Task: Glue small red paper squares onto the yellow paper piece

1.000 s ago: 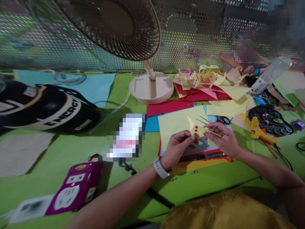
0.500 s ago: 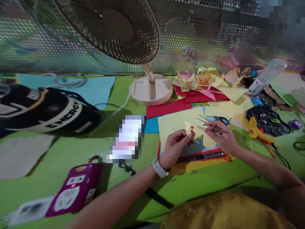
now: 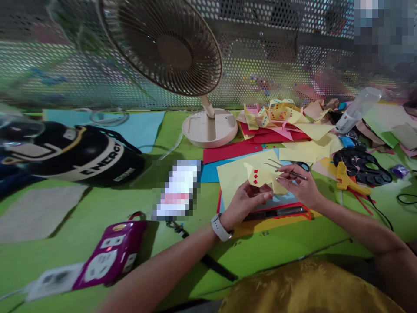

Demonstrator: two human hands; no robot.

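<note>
A small folded yellow paper piece with several red diamonds on its left face is held above a larger pale yellow sheet. My left hand, a pale watch on its wrist, grips the piece from below with closed fingers. Metal tweezers lie in my right hand, their tips pointing up and left behind the piece. The right thumb and a finger are close to the piece's right side; whether they pinch it is hard to tell. Under both hands lies a red-edged pouch with a dark cutter.
A fan stands behind. At left are a black bottle, a lit phone and a purple power strip. Papers pile up at the back right, near a clear bottle, yellow glue gun and black tray.
The folded piece has turned and now shows several red diamonds in a column. My left fingers have shifted below it. The whole view has moved slightly.
</note>
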